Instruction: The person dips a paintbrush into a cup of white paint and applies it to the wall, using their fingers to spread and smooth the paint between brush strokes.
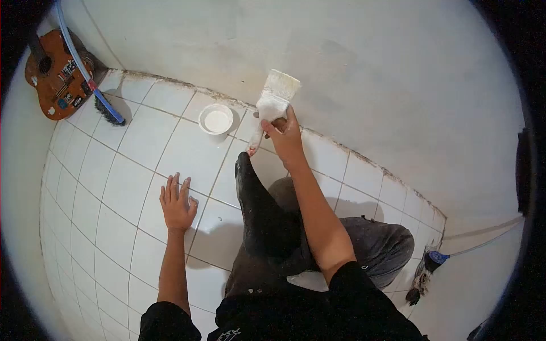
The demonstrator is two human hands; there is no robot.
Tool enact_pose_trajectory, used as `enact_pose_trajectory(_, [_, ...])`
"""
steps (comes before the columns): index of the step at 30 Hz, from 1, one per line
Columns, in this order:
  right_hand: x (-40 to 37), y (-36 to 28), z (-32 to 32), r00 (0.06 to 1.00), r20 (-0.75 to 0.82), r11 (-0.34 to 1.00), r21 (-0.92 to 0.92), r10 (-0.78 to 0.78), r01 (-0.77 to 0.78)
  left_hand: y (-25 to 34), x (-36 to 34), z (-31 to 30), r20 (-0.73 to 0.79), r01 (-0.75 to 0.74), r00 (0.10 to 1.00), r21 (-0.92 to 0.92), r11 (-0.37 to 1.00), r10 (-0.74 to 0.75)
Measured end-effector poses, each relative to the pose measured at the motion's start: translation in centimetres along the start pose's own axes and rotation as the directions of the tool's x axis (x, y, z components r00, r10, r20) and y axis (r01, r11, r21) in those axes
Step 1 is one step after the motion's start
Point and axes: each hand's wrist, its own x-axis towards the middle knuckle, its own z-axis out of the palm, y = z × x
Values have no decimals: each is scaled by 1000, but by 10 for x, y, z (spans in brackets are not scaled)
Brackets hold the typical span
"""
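Note:
My right hand [284, 136] grips a wide paintbrush [277, 98] coated in white paint, its bristles pointing up toward the wall. The brush's handle [253, 142] slants down and ends near the tip of a black shoe or sock [259, 210] on my foot. To the left, my left hand [178, 203] is spread with fingers apart over the tiles, holding nothing. A small white tub [216, 120] of white paint stands on the floor between the hands and the wall.
A grey-white wall [364, 85] meets the white tiled floor [136, 187] along a dirty, stained edge. An acoustic guitar [62, 85] leans in the far left corner beside a blue broom [105, 108]. Another blue-headed broom [435, 258] lies at the right wall.

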Motion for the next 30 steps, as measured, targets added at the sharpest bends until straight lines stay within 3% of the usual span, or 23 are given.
enact_pose_trajectory(4, [-2,1,7,999,-40,980,197,-3,11,0,0,-1,11,4,1000,-5,1000,-4])
enact_pose_trajectory(9, [-4,-9,6,973,-39,946,244,229,-213,0,1,0,21,13,1000,-10,1000,-13])
enact_pose_trajectory(16, [-1,-1,0,976,-42,935,298,214,-193,0,1,-1,20,7,1000,-24,1000,-7])
enact_pose_trajectory(21, [0,-5,1,990,-86,940,333,114,-80,0,1,0,9,3,1000,4,1000,-3])
enact_pose_trajectory(30, [2,2,4,985,-39,949,276,169,-152,4,2,-4,32,23,999,-3,1000,-23])
